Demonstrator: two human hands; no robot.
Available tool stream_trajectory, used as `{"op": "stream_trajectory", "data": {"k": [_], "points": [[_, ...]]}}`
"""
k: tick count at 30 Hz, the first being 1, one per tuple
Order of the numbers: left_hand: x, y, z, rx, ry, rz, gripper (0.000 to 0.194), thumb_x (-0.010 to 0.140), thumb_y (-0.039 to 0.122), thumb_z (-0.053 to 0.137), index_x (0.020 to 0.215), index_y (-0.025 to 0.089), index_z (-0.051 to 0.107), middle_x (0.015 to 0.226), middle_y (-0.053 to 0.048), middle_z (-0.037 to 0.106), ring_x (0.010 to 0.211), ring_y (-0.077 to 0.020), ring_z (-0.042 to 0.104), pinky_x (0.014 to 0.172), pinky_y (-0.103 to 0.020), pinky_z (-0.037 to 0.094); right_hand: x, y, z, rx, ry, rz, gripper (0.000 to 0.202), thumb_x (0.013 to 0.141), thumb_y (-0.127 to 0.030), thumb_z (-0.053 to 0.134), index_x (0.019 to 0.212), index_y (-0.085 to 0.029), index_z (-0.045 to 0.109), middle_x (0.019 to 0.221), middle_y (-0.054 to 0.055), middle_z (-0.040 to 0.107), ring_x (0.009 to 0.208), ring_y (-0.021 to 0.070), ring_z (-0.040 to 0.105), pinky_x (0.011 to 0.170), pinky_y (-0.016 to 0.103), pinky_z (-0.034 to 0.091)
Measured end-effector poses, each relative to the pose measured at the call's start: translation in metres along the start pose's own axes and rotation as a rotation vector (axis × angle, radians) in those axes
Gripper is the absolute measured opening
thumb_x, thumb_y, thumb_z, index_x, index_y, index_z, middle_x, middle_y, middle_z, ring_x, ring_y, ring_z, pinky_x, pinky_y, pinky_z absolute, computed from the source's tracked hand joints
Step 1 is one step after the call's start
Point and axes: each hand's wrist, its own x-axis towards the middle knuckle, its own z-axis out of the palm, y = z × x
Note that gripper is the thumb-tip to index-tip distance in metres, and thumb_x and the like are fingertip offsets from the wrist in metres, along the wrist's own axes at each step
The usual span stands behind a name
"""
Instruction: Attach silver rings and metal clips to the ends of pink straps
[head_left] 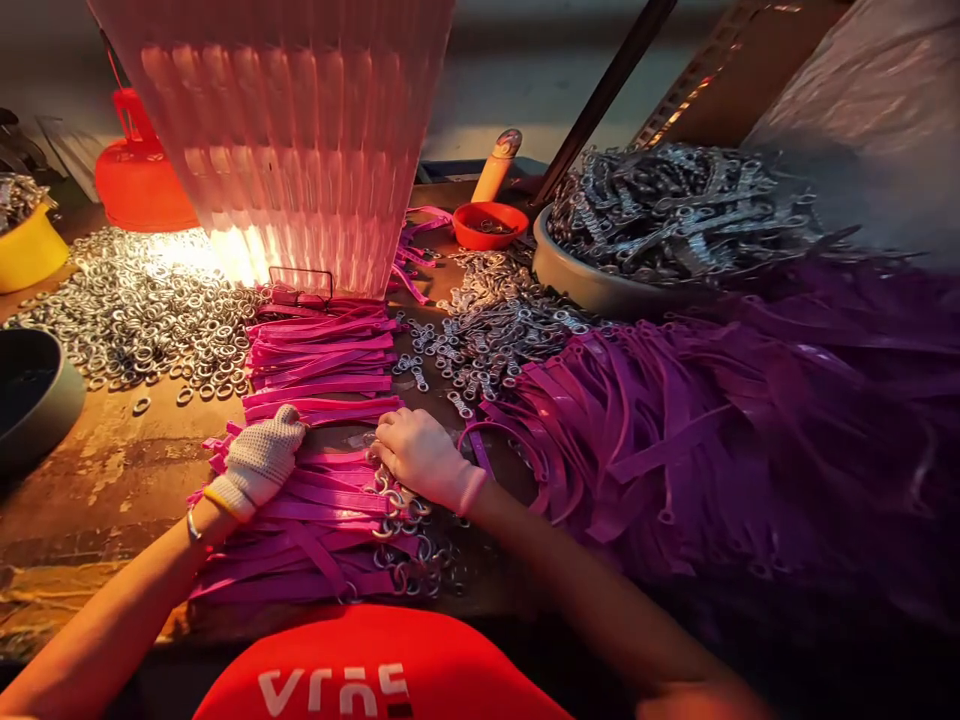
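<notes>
My left hand (262, 462), in a dotted knit glove, is closed at the left end of a narrow pink strap (337, 421) stretched between my hands. My right hand (424, 455), in a thin pale glove, has its fingers closed at the strap's right end; the fingertips partly hide what lies in them. Below my hands lies a layer of pink straps (322, 540) with metal rings (405, 570) at their right ends. Another stack of pink straps (322, 350) lies just beyond.
Loose metal rings (142, 310) are heaped left under a red lamp (142, 180). Metal connectors (495, 330) lie right, beside a heaped basin (600, 285). Purple straps (637, 430) fill the right side. A ribbed translucent sheet (300, 130) stands ahead; a red bowl (491, 238) is behind.
</notes>
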Motion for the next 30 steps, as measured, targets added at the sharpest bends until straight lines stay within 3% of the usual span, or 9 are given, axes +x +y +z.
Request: {"op": "stream_trajectory", "data": {"k": [4,9,13,18,20,24,27,30], "points": [[-0.014,0.006,0.009,0.063,0.023,-0.013,0.035,0.099,0.016,0.033,0.103,0.013,0.068,0.100,-0.017,0.065,0.071,-0.0235,0.064,0.068,-0.035,0.046,0.009,-0.013,-0.002,0.160,0.081,-0.037,0.028,0.103,-0.036,0.050,0.097,-0.016,0.070,0.106,0.008,0.072,0.099,0.0194,0.062,0.084,0.031,0.038],[-0.021,-0.002,0.009,0.102,-0.031,0.065,0.033,0.095,0.011,0.037,0.103,0.013,0.069,0.100,-0.015,0.067,0.081,-0.0265,0.067,0.073,-0.037,0.048,0.026,-0.023,0.009,0.204,-0.143,0.004,0.034,0.102,-0.041,0.049,0.091,-0.019,0.073,0.098,0.008,0.076,0.091,0.0193,0.066,0.073,0.029,0.039],[-0.035,-0.006,0.011,0.131,-0.088,0.077,0.034,0.091,0.012,0.043,0.112,0.014,0.069,0.111,-0.016,0.069,0.098,-0.0293,0.068,0.086,-0.039,0.050,0.009,-0.025,0.016,0.214,-0.191,0.038,0.036,0.102,-0.045,0.047,0.093,-0.023,0.074,0.093,0.006,0.077,0.081,0.0192,0.068,0.064,0.029,0.036],[-0.048,-0.001,0.008,0.110,-0.140,0.054,0.030,0.086,0.011,0.047,0.104,0.014,0.070,0.107,-0.015,0.071,0.097,-0.0279,0.068,0.089,-0.037,0.050,-0.013,-0.029,0.018,0.321,-0.205,0.071,0.031,0.101,-0.044,0.049,0.096,-0.025,0.074,0.091,0.003,0.077,0.082,0.0182,0.068,0.066,0.027,0.038],[-0.047,-0.001,0.005,0.082,-0.123,0.040,0.031,0.085,0.010,0.048,0.103,0.015,0.071,0.105,-0.013,0.073,0.098,-0.0273,0.068,0.089,-0.037,0.050,-0.016,-0.026,0.017,0.406,-0.114,0.021,0.030,0.101,-0.040,0.051,0.092,-0.023,0.074,0.094,0.004,0.076,0.087,0.0178,0.067,0.073,0.027,0.043],[-0.031,0.004,-0.005,0.020,0.015,0.024,0.029,0.093,0.021,0.047,0.103,0.016,0.074,0.100,-0.013,0.075,0.094,-0.0265,0.069,0.085,-0.034,0.049,-0.028,-0.009,0.011,0.595,0.242,-0.011,0.024,0.100,-0.031,0.053,0.094,-0.020,0.072,0.105,0.008,0.073,0.103,0.0197,0.063,0.094,0.032,0.046],[-0.007,0.021,-0.016,-0.048,0.061,0.071,0.029,0.095,0.030,0.050,0.102,0.016,0.075,0.099,-0.013,0.075,0.093,-0.0268,0.069,0.082,-0.034,0.049,-0.042,0.008,0.003,0.743,0.433,0.126,0.026,0.101,-0.035,0.050,0.104,-0.021,0.071,0.105,0.008,0.073,0.100,0.0210,0.064,0.093,0.035,0.049],[0.025,0.050,-0.019,-0.118,0.023,0.095,0.028,0.094,0.031,0.054,0.105,0.017,0.075,0.104,-0.012,0.074,0.099,-0.0268,0.067,0.088,-0.034,0.048,-0.057,0.016,-0.003,0.882,0.528,0.310,0.029,0.099,-0.041,0.051,0.108,-0.023,0.071,0.101,0.006,0.075,0.092,0.0207,0.067,0.085,0.032,0.052]]}}
